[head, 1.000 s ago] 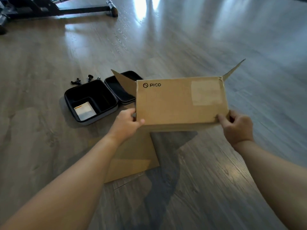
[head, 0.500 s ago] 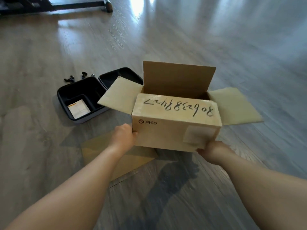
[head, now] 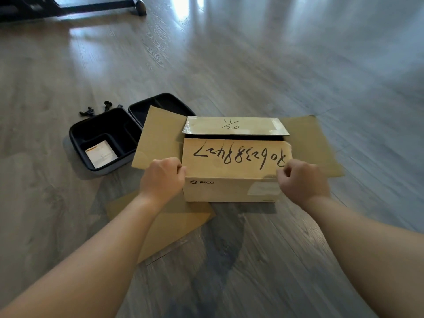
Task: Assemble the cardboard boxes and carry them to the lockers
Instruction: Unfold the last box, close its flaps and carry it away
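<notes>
We count one cardboard box (head: 231,191) with four top flaps, two folded in, two spread out. One flat cardboard sheet (head: 169,228) on the floor under it. One open black case (head: 107,138), two halves, one paper card (head: 101,153) inside. A few small black parts (head: 96,109) behind the case, maybe three, too small to be sure. Two hands: left (head: 163,177), right (head: 302,182).

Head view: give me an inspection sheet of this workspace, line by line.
Surface: grey wood-plank floor.
Job's things: brown PICO cardboard box on floor, long flaps folded in, side flaps out; flat cardboard sheet beneath.
Clutter: open black moulded case holding a paper; small black screws.
Grippers: left hand and right hand, fingers curled at the near flap's corners.
Cables: nothing seen.
Surroundings: black metal frame.
</notes>
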The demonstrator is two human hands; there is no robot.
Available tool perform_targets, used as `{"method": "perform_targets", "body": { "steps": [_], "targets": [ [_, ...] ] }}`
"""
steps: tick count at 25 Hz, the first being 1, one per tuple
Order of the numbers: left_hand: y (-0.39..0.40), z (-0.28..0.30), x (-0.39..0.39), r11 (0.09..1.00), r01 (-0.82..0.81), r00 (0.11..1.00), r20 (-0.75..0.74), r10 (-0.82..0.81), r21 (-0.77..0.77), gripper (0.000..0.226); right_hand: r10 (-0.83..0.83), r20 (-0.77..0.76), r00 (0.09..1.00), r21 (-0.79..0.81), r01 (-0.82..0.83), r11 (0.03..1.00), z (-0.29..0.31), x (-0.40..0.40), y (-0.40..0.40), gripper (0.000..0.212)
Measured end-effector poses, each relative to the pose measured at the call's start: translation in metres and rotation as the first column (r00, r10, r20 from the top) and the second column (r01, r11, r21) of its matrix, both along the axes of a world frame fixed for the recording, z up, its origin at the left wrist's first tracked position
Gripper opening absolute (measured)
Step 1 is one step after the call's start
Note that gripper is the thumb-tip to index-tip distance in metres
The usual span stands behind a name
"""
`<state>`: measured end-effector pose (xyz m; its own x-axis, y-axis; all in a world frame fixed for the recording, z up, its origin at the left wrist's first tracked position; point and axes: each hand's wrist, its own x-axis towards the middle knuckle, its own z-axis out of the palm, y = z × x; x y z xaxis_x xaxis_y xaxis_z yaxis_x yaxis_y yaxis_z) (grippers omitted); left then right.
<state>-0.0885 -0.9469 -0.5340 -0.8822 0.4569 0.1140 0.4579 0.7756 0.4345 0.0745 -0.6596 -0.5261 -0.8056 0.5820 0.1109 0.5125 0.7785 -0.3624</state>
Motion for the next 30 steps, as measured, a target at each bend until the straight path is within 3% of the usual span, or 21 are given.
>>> {"method": "perform_targets", "body": {
  "steps": [2,4,6,8,9,11,13,17,18,19,21,23,26,30],
  "targets": [
    [0.005,0.001,0.0,1.0,-0.008,1.0,-0.002,0.008,-0.011,0.022,0.002,-0.041,0.999,0.01,-0.002,1.0,-0.006,-0.004,0.014,0.017],
    [0.01,0.004,-0.001,0.997,-0.049,0.995,0.082,0.053,-0.057,0.023,-0.045,0.032,0.998,-0.032,0.046,0.998,-0.011,-0.013,0.024,0.02],
    [0.013,0.006,-0.004,0.993,-0.072,0.978,0.191,0.089,-0.093,0.024,-0.097,0.079,0.992,-0.16,0.109,0.981,-0.01,-0.025,0.028,0.023],
    [0.013,0.007,-0.009,0.998,-0.065,0.948,0.313,0.061,0.001,0.019,-0.149,0.003,0.989,-0.351,0.14,0.926,-0.008,-0.032,0.031,0.025],
    [0.011,0.007,-0.011,0.991,-0.093,0.926,0.375,0.049,0.101,0.016,-0.223,-0.087,0.971,-0.5,0.151,0.853,-0.004,-0.031,0.032,0.03],
    [0.008,0.014,-0.011,0.934,-0.223,0.863,0.501,0.056,0.279,0.019,-0.47,-0.2,0.86,-0.795,0.137,0.591,0.006,-0.027,0.035,0.038],
    [0.005,0.019,-0.011,0.885,-0.3,0.813,0.58,0.041,0.357,0.025,-0.588,-0.176,0.79,-0.917,0.085,0.389,0.011,-0.017,0.042,0.035],
    [0.0,0.023,-0.01,0.897,-0.29,0.782,0.622,0.021,0.334,0.024,-0.368,-0.131,0.92,-0.966,-0.035,0.257,0.01,0.008,0.053,0.017],
    [-0.003,0.021,-0.011,0.886,-0.301,0.78,0.626,0.016,0.352,0.021,-0.298,-0.106,0.949,-0.973,-0.037,0.227,0.009,0.015,0.056,0.029],
    [-0.005,0.019,-0.012,0.861,-0.33,0.769,0.639,0.007,0.387,0.019,-0.235,-0.084,0.968,-0.972,-0.028,0.231,0.009,0.022,0.059,0.039],
    [-0.01,0.019,-0.013,0.825,-0.356,0.756,0.654,-0.022,0.44,0.024,-0.131,-0.043,0.99,-0.948,0.001,0.317,0.013,0.031,0.059,0.031],
    [-0.014,0.02,-0.013,0.882,-0.241,0.78,0.622,-0.073,0.405,0.03,-0.016,0.011,1.0,-0.91,0.017,0.414,0.017,0.031,0.058,0.029],
    [-0.018,0.025,-0.012,0.974,0.014,0.838,0.529,-0.135,0.225,0.017,0.138,0.073,0.988,-0.821,-0.019,0.57,0.019,0.027,0.052,0.039],
    [-0.016,0.012,-0.004,0.975,0.222,0.906,0.376,-0.196,-0.026,0.046,0.264,0.22,0.939,-0.392,-0.163,0.906,0.013,0.016,0.035,0.035]
  ]
}}
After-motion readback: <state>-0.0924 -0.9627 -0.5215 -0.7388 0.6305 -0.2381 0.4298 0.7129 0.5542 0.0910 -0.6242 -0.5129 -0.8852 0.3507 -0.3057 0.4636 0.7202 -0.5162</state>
